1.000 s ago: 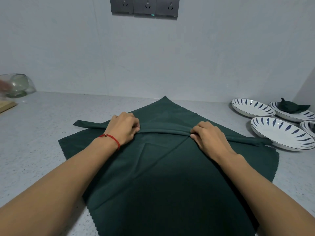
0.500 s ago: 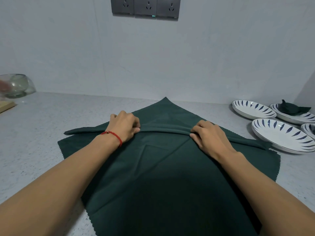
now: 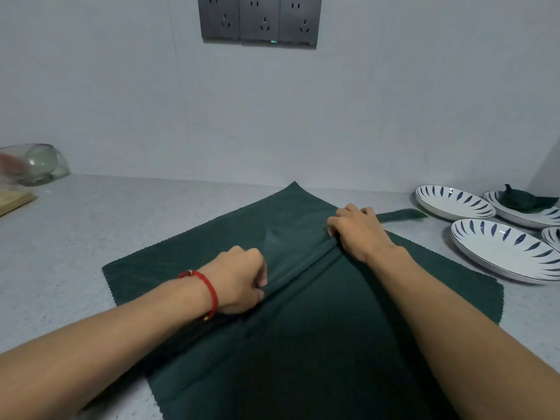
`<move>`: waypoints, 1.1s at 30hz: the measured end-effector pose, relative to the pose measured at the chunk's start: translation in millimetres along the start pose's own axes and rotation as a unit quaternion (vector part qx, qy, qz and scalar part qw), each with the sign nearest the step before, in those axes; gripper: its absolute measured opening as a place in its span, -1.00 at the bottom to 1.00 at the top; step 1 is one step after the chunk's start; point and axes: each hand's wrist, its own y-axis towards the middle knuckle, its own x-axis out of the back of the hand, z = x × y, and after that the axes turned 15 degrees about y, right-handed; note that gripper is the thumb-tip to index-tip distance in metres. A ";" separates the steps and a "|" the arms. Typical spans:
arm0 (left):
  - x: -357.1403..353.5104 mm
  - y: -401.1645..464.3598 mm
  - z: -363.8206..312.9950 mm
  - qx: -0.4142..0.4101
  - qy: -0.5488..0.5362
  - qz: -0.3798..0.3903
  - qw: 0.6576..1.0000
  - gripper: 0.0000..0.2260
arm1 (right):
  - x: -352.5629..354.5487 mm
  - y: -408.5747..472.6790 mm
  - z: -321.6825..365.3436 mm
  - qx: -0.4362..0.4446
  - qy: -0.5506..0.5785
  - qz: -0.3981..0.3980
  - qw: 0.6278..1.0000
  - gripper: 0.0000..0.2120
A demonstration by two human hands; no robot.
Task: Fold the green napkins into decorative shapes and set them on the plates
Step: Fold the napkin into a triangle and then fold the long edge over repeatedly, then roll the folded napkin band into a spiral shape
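The left hand (image 3: pixel 239 280) has its fingers (image 3: pixel 261 281) curled down onto a narrow rolled band (image 3: pixel 298 263) of green cloth, pinching it against the layer beneath. The right hand (image 3: pixel 359 233) does the same farther up, its fingers (image 3: pixel 333 227) tucked over the band's upper stretch. Both hands hold the same roll and nothing else.

The band's long axis is the relation that matters. It runs on a slant, from about eight o'clock near the left hand up toward two o'clock past the right hand, where its tapered tail (image 3: pixel 401 215) pokes out onto the tabletop (image 3: pixel 121 213). The left hand sits at the near, lower end and the right hand at the far, upper end, so either can push the roll crosswise toward ten o'clock, where flat cloth waits.

The band belongs to a large green napkin (image 3: pixel 318 344) spread like a diamond, one corner pointing to twelve o'clock at the wall, the rest lying flat toward the person.

At two to three o'clock, well apart from the hands, stand white plates with blue leaf marks. The nearest plate (image 3: pixel 497 253) is bare, another (image 3: pixel 451 203) behind it likewise, and a third (image 3: pixel 524 213) already carries a folded green napkin (image 3: pixel 524 201). The right hand is the nearer one to them.

My guess is that rolling is only partly done, with the shaping and plating yet to come.
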 end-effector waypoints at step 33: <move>-66.7 -148.5 -51.0 -0.266 -0.191 -0.263 0.907 -0.70 | 4.3 -292.9 164.8 0.078 0.301 -0.024 0.950 -0.63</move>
